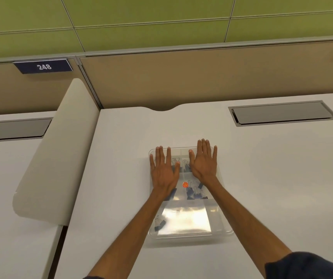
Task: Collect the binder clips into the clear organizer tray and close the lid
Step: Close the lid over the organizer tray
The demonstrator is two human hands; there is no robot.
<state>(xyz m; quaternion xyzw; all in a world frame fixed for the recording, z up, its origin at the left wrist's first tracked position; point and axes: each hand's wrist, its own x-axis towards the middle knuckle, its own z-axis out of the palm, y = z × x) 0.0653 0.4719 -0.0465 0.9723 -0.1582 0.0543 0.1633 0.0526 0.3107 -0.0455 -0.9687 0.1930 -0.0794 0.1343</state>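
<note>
Binder clips are being seen through the lid of the clear organizer tray. The tray is lying on the desk straight ahead of the person, its long axis running near to far. Nearest, a few clips are sitting in the near-left compartment, and glare is covering the rest of that end. Further on, more clips are lying in the middle and far compartments, so collecting is being judged done. The far half of the lid is being pressed by both hands, palms flat, fingers straight and spread. The left hand is lying slightly nearer, and the right hand is reaching to the far edge. The near end, toward the body, is being touched by neither hand, so the next press is likely being needed there. Whether the lid is latched cannot be told. Beyond, a grey hatch is sitting in the desk.
</note>
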